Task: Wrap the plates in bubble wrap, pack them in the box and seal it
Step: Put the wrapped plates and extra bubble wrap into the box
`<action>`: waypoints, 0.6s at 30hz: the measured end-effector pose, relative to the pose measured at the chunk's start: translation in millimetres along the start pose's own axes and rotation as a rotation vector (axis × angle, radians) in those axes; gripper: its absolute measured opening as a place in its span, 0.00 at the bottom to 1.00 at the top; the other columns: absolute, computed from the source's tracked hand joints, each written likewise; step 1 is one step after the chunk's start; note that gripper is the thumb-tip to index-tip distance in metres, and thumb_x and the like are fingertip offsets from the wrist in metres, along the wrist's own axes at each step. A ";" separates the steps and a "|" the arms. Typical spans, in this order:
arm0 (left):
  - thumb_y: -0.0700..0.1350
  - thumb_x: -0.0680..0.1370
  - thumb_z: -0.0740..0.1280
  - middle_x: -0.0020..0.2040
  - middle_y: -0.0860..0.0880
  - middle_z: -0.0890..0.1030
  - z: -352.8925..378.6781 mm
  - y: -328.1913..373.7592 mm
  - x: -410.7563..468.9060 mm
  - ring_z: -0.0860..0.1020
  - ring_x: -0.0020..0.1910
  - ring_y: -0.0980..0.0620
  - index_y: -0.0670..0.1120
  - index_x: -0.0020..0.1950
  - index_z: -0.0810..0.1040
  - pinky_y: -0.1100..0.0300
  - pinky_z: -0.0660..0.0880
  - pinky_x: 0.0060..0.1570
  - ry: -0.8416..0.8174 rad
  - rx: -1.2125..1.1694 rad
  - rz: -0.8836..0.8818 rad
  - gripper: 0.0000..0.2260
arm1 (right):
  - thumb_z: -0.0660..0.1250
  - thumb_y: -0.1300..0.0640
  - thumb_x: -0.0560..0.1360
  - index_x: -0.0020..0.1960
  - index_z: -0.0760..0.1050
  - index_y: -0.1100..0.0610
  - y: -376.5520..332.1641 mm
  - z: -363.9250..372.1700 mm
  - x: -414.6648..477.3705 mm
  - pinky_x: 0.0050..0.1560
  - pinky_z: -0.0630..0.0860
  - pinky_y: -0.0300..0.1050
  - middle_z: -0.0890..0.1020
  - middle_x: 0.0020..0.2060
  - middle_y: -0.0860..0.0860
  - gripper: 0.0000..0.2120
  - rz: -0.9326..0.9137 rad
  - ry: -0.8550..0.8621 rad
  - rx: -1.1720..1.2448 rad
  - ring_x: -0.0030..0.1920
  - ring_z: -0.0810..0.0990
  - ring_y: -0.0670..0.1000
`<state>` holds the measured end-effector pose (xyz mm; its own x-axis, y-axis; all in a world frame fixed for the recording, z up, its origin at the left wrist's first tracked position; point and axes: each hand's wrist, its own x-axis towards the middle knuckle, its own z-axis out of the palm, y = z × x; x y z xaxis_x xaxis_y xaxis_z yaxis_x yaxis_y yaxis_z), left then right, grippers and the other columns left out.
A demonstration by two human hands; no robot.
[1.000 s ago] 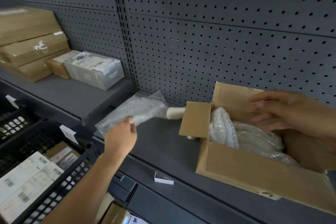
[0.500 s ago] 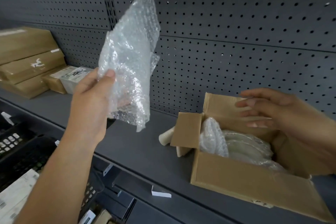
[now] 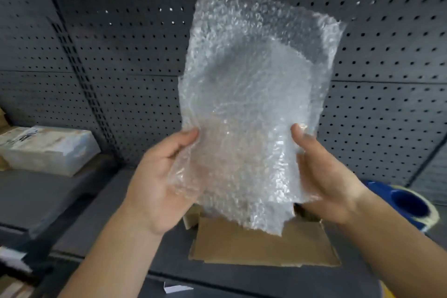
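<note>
The bubble wrap sheet (image 3: 254, 94) is standing upright above the cardboard box (image 3: 261, 244) (contents hidden), the left hand (image 3: 159, 181) and right hand (image 3: 326, 176) gripping its lower side edges; a blue tape roll (image 3: 406, 205) is sitting right.

Left hand (image 3: 154, 176), right hand (image 3: 331, 176) raised, seemingly pinching.
</note>
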<state>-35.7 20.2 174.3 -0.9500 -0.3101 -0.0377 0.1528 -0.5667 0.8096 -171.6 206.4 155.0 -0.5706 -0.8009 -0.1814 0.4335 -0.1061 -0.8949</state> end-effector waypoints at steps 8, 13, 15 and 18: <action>0.62 0.72 0.66 0.55 0.56 0.87 3.4 -15.1 19.3 0.85 0.54 0.56 0.54 0.59 0.85 0.49 0.74 0.60 0.044 0.429 -0.134 0.20 | 0.68 0.61 0.78 0.56 0.83 0.62 -19.6 -48.8 -35.5 0.56 0.82 0.52 0.87 0.52 0.57 0.09 -0.102 0.358 -0.369 0.52 0.86 0.55; 0.41 0.76 0.72 0.53 0.47 0.88 13.5 -35.5 25.0 0.87 0.50 0.47 0.49 0.59 0.84 0.48 0.80 0.52 0.163 0.543 -0.094 0.12 | 0.70 0.61 0.76 0.54 0.83 0.60 -22.6 -60.1 -48.3 0.61 0.75 0.46 0.88 0.49 0.52 0.08 -0.096 0.372 -0.462 0.51 0.86 0.50; 0.39 0.78 0.70 0.54 0.48 0.87 10.7 -39.3 26.0 0.86 0.53 0.47 0.50 0.61 0.83 0.47 0.79 0.55 0.164 0.538 -0.083 0.13 | 0.69 0.62 0.76 0.54 0.83 0.61 -23.2 -64.5 -50.1 0.57 0.79 0.48 0.88 0.49 0.55 0.08 -0.074 0.377 -0.421 0.51 0.86 0.54; 0.38 0.78 0.69 0.55 0.45 0.87 8.8 -41.7 27.9 0.86 0.53 0.45 0.47 0.59 0.84 0.48 0.82 0.50 0.125 0.442 -0.088 0.12 | 0.70 0.62 0.72 0.56 0.81 0.65 -23.6 -71.1 -50.8 0.52 0.84 0.56 0.86 0.52 0.61 0.14 -0.051 0.360 -0.278 0.51 0.86 0.60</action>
<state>-70.9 41.9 144.6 -0.9099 -0.3802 -0.1659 -0.0835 -0.2239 0.9710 -202.4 291.5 156.3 -0.8138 -0.5375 -0.2207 0.2230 0.0618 -0.9729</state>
